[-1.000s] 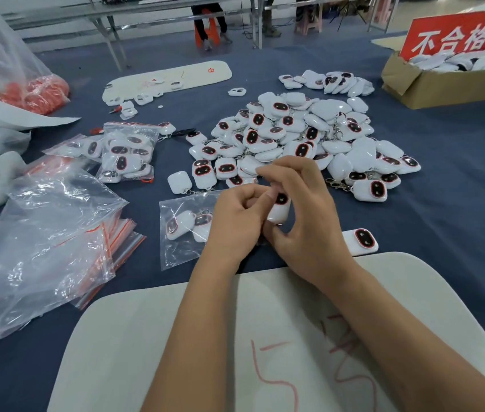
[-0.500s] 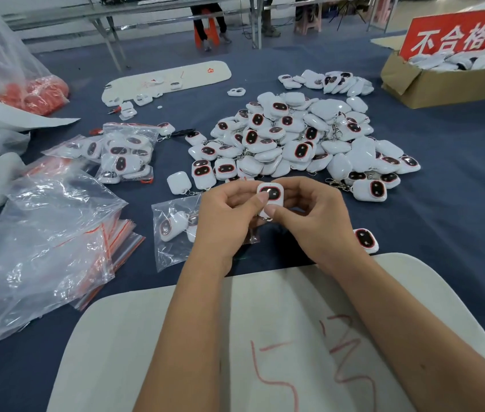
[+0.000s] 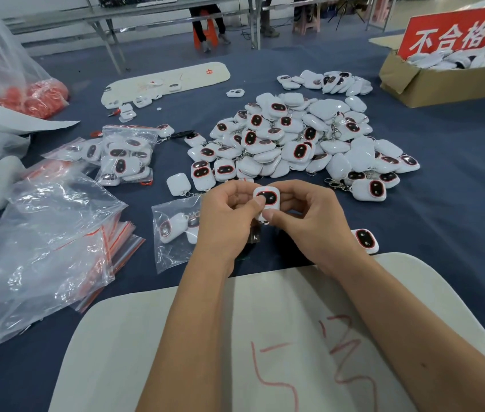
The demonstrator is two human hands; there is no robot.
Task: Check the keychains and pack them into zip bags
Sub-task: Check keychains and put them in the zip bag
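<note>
Both hands hold one white keychain [image 3: 271, 198] with a red-rimmed dark face, turned up toward me above the blue table. My left hand [image 3: 225, 221] pinches its left side, thumb on the face. My right hand [image 3: 309, 221] pinches its right and lower edge. Under my left hand lies a clear zip bag [image 3: 170, 233] with a few keychains inside. A big pile of keychains [image 3: 295, 138] lies just beyond my hands. One loose keychain [image 3: 366, 239] sits by my right wrist.
Filled zip bags [image 3: 125, 156] lie at the left middle. A stack of unfilled zip bags [image 3: 45, 248] covers the near left. A cardboard box [image 3: 443, 81] with a red sign stands at the far right. A white board [image 3: 265, 337] lies under my forearms.
The keychain was flipped from hidden between my fingers to face up. Both hands shifted slightly nearer to me and now hold it steady.
</note>
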